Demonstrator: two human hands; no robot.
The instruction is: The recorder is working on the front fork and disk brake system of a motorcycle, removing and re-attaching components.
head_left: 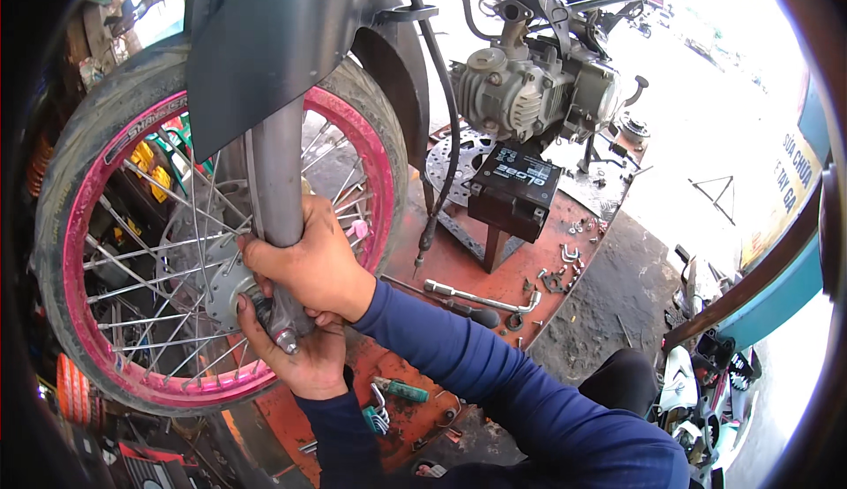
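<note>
A motorcycle front wheel with a pink rim (pixel 78 251) and dusty tyre (pixel 57 198) stands at the left. The grey fork leg (pixel 275 167) runs down in front of its spokes, below a black fender (pixel 265 39). My right hand (pixel 313 255) is wrapped round the fork leg's lower part. Just beneath, my left hand (pixel 300 361) cups the leg's bottom end, palm up, its thumb near the wheel hub (pixel 223 299); most of its fingers are hidden behind the leg. A metal axle end (pixel 287 342) shows above the left palm.
A bare engine (pixel 516 92) stands at upper right, with a black battery (pixel 514 184) and brake disc (pixel 445 167) below. The red metal platform (pixel 520 264) bears a socket wrench (pixel 481 299), loose bolts, hex keys (pixel 378 414) and a green-handled tool (pixel 401 390). A cable (pixel 450 118) hangs beside the wheel.
</note>
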